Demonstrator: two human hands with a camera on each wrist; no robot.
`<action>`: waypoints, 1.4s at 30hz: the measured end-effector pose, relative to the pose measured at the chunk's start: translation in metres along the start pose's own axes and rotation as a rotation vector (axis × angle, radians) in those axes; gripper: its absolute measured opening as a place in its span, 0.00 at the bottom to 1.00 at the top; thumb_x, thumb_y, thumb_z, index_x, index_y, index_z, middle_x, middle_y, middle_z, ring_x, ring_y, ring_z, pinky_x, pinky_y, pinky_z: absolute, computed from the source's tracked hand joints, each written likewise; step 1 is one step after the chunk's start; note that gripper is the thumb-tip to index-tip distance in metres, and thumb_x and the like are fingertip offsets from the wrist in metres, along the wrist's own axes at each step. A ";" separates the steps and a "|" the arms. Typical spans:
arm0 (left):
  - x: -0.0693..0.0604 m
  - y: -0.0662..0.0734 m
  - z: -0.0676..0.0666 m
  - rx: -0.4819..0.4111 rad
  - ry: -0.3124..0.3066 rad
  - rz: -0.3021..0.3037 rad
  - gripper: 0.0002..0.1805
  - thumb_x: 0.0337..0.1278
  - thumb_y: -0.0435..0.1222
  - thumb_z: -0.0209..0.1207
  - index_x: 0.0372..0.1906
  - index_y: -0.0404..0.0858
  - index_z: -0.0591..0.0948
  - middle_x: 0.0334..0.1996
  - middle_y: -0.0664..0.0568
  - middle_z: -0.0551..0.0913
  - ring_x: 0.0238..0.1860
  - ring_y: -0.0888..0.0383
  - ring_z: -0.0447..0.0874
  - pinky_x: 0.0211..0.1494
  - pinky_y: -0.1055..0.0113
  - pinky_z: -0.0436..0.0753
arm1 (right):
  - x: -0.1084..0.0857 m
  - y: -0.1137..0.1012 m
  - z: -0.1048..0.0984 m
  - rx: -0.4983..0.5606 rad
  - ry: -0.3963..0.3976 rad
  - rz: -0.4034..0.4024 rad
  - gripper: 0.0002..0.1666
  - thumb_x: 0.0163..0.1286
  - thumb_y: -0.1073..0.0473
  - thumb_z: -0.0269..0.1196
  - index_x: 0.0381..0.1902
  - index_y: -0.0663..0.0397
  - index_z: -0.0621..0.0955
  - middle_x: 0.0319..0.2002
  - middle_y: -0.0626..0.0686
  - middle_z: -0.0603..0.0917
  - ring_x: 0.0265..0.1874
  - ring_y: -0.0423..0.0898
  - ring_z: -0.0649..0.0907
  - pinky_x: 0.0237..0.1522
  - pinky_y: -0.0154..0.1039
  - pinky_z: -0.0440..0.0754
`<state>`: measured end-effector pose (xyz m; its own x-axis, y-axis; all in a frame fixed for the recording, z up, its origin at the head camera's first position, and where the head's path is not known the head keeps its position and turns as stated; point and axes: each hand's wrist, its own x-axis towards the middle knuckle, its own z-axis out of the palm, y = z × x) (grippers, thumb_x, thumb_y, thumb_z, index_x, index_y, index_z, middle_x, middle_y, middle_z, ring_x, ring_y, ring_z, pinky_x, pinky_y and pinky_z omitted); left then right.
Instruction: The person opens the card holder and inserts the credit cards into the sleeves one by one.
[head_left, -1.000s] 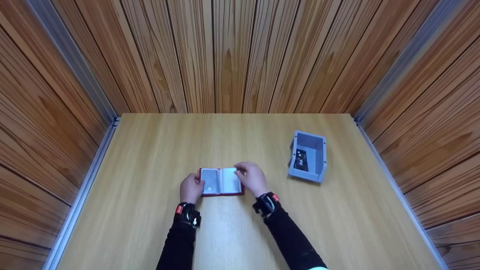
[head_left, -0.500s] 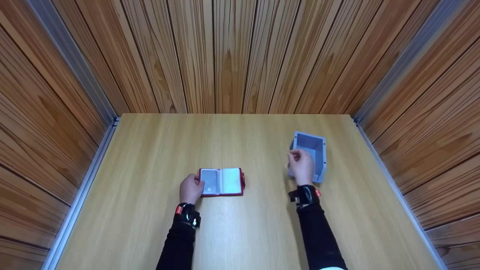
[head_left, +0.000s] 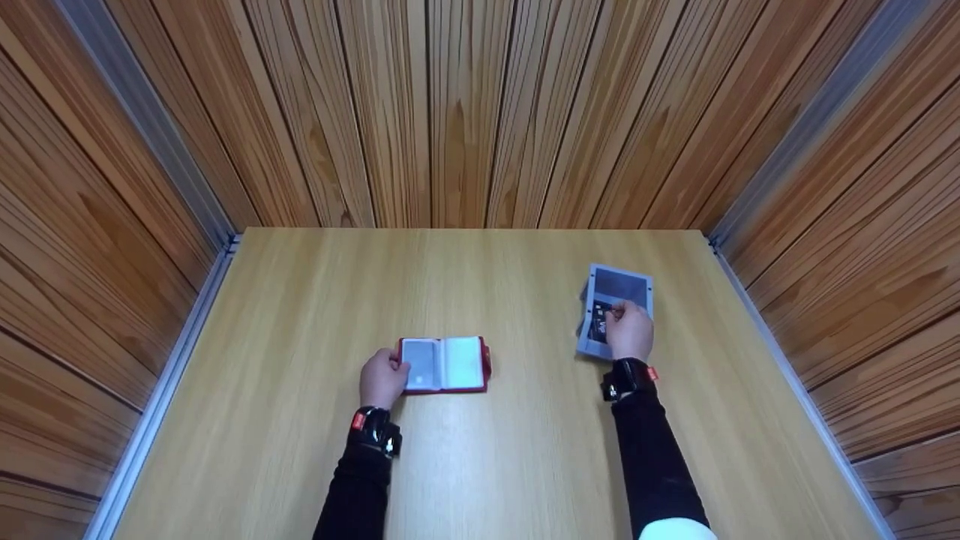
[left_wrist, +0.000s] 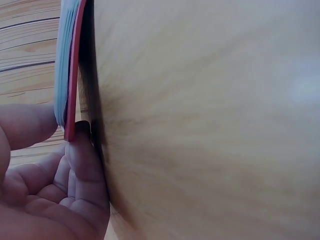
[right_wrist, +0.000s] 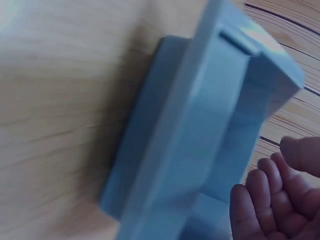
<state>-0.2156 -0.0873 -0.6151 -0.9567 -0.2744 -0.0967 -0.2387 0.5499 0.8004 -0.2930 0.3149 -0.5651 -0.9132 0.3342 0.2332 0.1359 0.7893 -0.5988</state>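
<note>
A red card holder (head_left: 460, 364) lies spread on the table, with clear sleeves showing. My left hand (head_left: 381, 379) pinches its left edge; in the left wrist view the thumb is on the sleeves and curled fingers are behind the red cover (left_wrist: 74, 80). My right hand (head_left: 631, 333) reaches into a grey-blue bin (head_left: 621, 281). Beside its fingertips lies a black card (head_left: 598, 321) with light print, partly covered by the hand. In the right wrist view the thumb stands apart from the loosely bent fingers (right_wrist: 257, 197), with nothing visible between them.
The bin stands on the right of the wooden table (head_left: 322, 292), its wall (right_wrist: 170, 145) close to the right hand. Wood-plank walls (head_left: 457, 112) and metal rails (head_left: 161, 386) bound the table.
My right hand has left the right side of the card holder, moved right and dipped into the bin beside the card. The left hand keeps its hold on the card holder.
</note>
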 end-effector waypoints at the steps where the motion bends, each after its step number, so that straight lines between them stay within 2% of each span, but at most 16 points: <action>1: 0.000 0.000 0.000 0.001 0.003 0.002 0.13 0.58 0.30 0.63 0.45 0.25 0.80 0.32 0.43 0.80 0.37 0.47 0.78 0.44 0.54 0.77 | 0.001 0.002 0.002 -0.025 -0.017 -0.003 0.12 0.67 0.64 0.63 0.44 0.70 0.81 0.42 0.68 0.82 0.44 0.63 0.80 0.50 0.55 0.74; 5: 0.000 0.000 0.000 0.001 -0.002 -0.008 0.13 0.59 0.30 0.63 0.46 0.25 0.79 0.33 0.43 0.80 0.37 0.48 0.78 0.44 0.54 0.77 | 0.003 0.007 0.009 -0.129 -0.080 0.002 0.18 0.67 0.61 0.65 0.48 0.71 0.81 0.45 0.70 0.81 0.48 0.65 0.79 0.52 0.56 0.74; 9: 0.000 -0.001 0.000 -0.003 0.008 0.008 0.13 0.58 0.30 0.63 0.45 0.26 0.80 0.32 0.44 0.80 0.36 0.48 0.78 0.43 0.55 0.77 | 0.004 0.012 0.015 -0.186 -0.113 -0.001 0.20 0.66 0.60 0.65 0.45 0.74 0.79 0.43 0.72 0.80 0.46 0.68 0.79 0.51 0.58 0.74; 15: 0.000 -0.004 0.000 0.013 0.038 0.072 0.11 0.55 0.29 0.63 0.42 0.26 0.80 0.30 0.45 0.80 0.35 0.47 0.78 0.41 0.54 0.76 | 0.006 0.017 0.023 -0.212 -0.132 0.001 0.19 0.64 0.59 0.64 0.40 0.76 0.79 0.39 0.74 0.80 0.43 0.71 0.79 0.48 0.61 0.74; 20: 0.000 -0.003 0.001 -0.001 0.015 0.047 0.13 0.58 0.30 0.63 0.45 0.25 0.80 0.32 0.43 0.81 0.37 0.47 0.79 0.44 0.53 0.77 | 0.006 0.017 0.028 -0.228 -0.128 -0.001 0.18 0.63 0.60 0.65 0.37 0.75 0.80 0.36 0.73 0.82 0.40 0.70 0.81 0.45 0.62 0.75; 28: 0.001 -0.002 0.001 0.013 0.013 0.035 0.13 0.58 0.30 0.63 0.45 0.26 0.80 0.33 0.43 0.81 0.38 0.46 0.79 0.45 0.53 0.77 | 0.008 0.013 0.026 -0.278 -0.198 0.092 0.17 0.63 0.58 0.64 0.38 0.71 0.83 0.39 0.71 0.84 0.42 0.68 0.82 0.41 0.62 0.79; 35: 0.001 -0.005 0.001 0.016 0.024 0.058 0.13 0.56 0.30 0.64 0.44 0.25 0.80 0.32 0.42 0.82 0.37 0.46 0.80 0.45 0.52 0.77 | 0.011 0.011 0.027 -0.309 -0.236 0.115 0.18 0.62 0.57 0.66 0.39 0.69 0.85 0.42 0.71 0.83 0.44 0.67 0.81 0.40 0.62 0.80; 42: -0.002 -0.005 0.001 0.006 0.053 0.090 0.13 0.54 0.29 0.64 0.42 0.25 0.80 0.30 0.44 0.81 0.36 0.46 0.79 0.43 0.52 0.77 | 0.012 0.009 0.029 -0.351 -0.275 0.109 0.16 0.63 0.59 0.62 0.41 0.68 0.85 0.44 0.72 0.83 0.47 0.68 0.80 0.43 0.62 0.79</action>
<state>-0.2131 -0.0886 -0.6195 -0.9642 -0.2649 0.0074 -0.1528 0.5787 0.8011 -0.3138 0.3107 -0.5897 -0.9479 0.3133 -0.0578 0.3158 0.8997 -0.3014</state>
